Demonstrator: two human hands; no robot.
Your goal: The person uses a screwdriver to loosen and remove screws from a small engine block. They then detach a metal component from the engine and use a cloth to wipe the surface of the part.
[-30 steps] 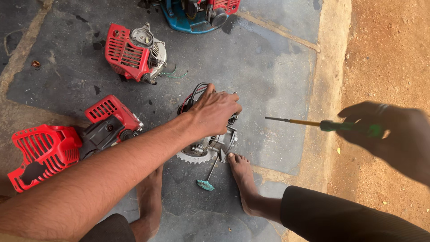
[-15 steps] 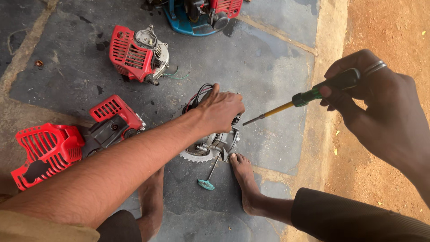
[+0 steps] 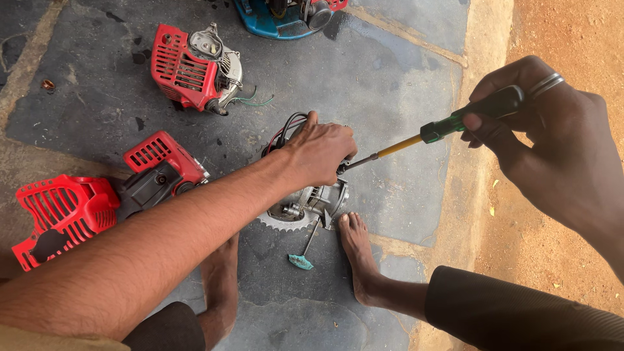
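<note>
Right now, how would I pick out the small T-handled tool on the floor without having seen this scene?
Start at the grey engine block under the left hand on the dark stone floor. Just below it, beside the bare foot, lies the T-handled tool. Its thin shaft ends in a teal grip, unlike the green-and-yellow screwdriver in the right hand.

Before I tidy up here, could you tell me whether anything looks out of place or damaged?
Yes: the small engine under the left hand is stripped, its red covers lying apart on the floor. Loose wires trail from another red engine, and dark stains spot the slab.
</note>
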